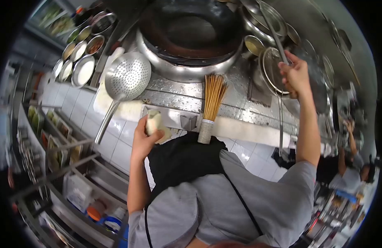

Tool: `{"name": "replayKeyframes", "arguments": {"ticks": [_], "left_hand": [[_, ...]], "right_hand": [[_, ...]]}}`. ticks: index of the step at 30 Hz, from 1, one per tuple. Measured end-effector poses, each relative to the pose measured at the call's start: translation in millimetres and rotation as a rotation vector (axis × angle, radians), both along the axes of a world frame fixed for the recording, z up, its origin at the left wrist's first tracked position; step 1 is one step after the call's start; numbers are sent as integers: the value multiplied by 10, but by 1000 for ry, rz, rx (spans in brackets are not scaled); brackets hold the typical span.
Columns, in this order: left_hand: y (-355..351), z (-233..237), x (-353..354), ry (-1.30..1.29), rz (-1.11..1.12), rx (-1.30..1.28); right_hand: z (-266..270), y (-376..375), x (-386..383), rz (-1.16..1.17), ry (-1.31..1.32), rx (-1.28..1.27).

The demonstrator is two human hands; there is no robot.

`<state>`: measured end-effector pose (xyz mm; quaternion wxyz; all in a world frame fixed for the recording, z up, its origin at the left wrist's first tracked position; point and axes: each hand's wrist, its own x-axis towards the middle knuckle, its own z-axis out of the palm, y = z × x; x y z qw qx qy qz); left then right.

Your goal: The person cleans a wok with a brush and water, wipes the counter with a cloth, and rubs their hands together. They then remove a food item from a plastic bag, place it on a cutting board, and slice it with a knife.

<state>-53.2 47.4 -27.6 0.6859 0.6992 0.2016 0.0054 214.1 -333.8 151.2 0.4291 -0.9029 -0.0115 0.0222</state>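
My right hand (pixel 296 76) is wrapped round the handle of a long metal ladle (pixel 270 29), whose bowl points away from me over the pots at the top. The wooden end of that handle shows just below my fist. My left hand (pixel 144 140) grips a folded cream cloth (pixel 154 120) near the stove's front edge. Left of the middle lies a perforated skimmer (pixel 128 76), its handle sticking out toward me. A bamboo wok brush (pixel 211 103) rests between my hands, bristles facing the stove. Beyond it, a large dark wok (pixel 191 31) sits on a metal ring.
Several bowls of seasonings (pixel 83 70) stand at the far left. A wire strainer (pixel 276 68) lies across a pot beside my right hand. Shelving with food trays (pixel 54 144) runs along my left. Another person (pixel 348 173) is at the far right.
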Motion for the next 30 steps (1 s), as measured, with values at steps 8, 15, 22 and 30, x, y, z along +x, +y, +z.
{"name": "replayKeyframes", "arguments": {"ticks": [8,15,22,30], "left_hand": [[148,-400,740,-312,-656,1028],[253,-412,841,-501,-801,1083],[1042,-151,565,-612,-643,1052],[2360,-77,-52,156,-624,1092]], "right_hand": [[-1511,784,-1926,-314,-139,250],[-2487,1103,-3003,-460,-202,-82],[-2765,1174,-2852,-555,-6,-266],[-2593,1793,-2719,-286,-217,-641]]}}
